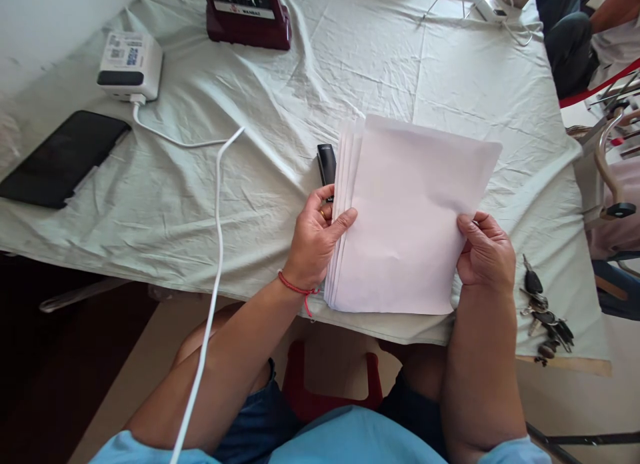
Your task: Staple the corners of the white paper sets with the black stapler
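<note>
At the far left of the table a flat black phone (60,159) lies on the wrinkled pale green cloth (210,184), with a white boxy charger block (130,65) above it trailing a thin white cable (215,251) down past the table's near edge. A dark red plastic base of some appliance (247,17) stands at the far edge. Nearer the middle, a small black stapler (326,163) rests just beside the left hand (317,241), partly hidden behind the fingers. That hand, with a red string at the wrist, pinches the left edge of a stack of plain white paper sheets (410,224), thumb on top. The sheets are fanned slightly along that side, so their edges are not flush. The right hand (485,251) clasps the stack's right edge, fingers curled over it. The stack sits at the table's near edge, in front of the person, its lower margin touching the cloth. By my reading the sheets are being squared up; the next move calls for tapping the edges even before any fastening. A bunch of dark keys (545,314) lies at the right.
</note>
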A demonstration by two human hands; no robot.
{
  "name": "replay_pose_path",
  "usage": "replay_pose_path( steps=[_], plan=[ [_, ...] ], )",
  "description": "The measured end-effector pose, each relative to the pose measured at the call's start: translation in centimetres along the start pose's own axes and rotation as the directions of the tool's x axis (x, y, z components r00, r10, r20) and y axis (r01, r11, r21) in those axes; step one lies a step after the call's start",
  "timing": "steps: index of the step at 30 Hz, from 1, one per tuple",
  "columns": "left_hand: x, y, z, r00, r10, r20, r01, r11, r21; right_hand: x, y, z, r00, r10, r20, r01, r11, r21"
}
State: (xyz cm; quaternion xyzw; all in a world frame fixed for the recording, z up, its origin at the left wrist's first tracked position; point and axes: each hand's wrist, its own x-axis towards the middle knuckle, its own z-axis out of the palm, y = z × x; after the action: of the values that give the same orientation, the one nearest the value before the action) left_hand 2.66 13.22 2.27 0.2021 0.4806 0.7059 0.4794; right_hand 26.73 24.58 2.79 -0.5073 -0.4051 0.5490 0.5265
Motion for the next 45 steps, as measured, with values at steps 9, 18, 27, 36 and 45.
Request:
replay_pose_path(
  steps=[9,18,27,36,45],
  plan=[
    [-0.3,0.0,0.0,0.998,-0.001,0.055,0.0,1.0,0.02,-0.2,-0.5,0.1,0.999,0.049,-0.008,-0.049,0.998,0.047],
    [-0.4,0.1,0.1,0.998,0.047,0.034,-0.049,0.997,0.059,-0.2,-0.4,0.0,0.999,0.049,0.012,-0.05,0.998,0.049],
    [-0.7,0.5,0.2,0.999,0.01,0.047,-0.012,0.999,0.042,0.0,-0.1,-0.4,0.999,0.027,0.021,-0.028,0.999,0.017],
    [-1.0,0.8,0.4,0.984,-0.09,0.153,0.092,0.996,-0.009,-0.2,-0.3,0.0,0.999,0.036,0.003,-0.036,0.999,0.032],
    [-1.0,0.4,0.0,0.968,-0.142,0.205,0.117,0.984,0.131,-0.2,-0.4,0.0,0.999,0.047,0.006,-0.047,0.998,0.045]
  ],
)
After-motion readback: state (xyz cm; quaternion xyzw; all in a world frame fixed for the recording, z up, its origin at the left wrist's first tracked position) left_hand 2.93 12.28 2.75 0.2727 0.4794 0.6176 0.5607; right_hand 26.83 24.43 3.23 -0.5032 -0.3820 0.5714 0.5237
